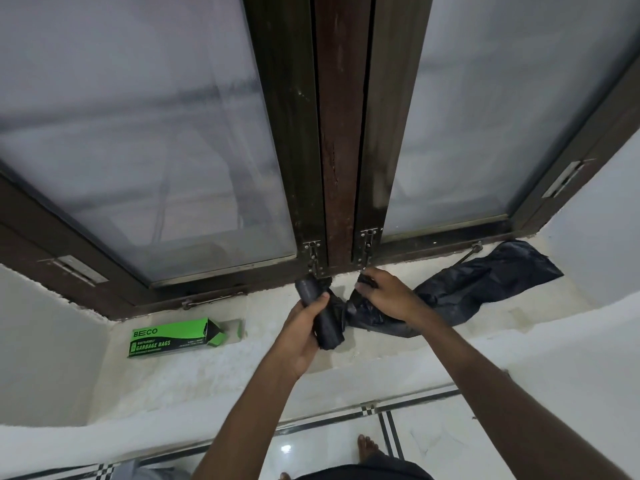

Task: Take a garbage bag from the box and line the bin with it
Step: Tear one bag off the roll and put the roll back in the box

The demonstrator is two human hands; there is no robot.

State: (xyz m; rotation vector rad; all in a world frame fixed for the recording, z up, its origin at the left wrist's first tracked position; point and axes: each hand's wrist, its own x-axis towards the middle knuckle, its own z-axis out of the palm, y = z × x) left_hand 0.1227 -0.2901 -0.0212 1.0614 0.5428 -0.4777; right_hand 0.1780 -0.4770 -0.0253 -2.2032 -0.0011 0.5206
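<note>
Both hands are seen above a rough white window sill (381, 344). A tight, cylindrical roll of black garbage bags (320, 315) is gripped by the left hand (304, 332), thumb across its side. The crinkled neck of 1 unrolled black plastic bag (478, 289) is pinched by the right hand (389, 294); its glossy, creased length is spread flat along the sill to the right. A green and black cardboard box (176, 337), printed "GARBAGE BAGS", is lying open-ended on the sill to the left, below 2 frosted panes in dark frames.
</note>
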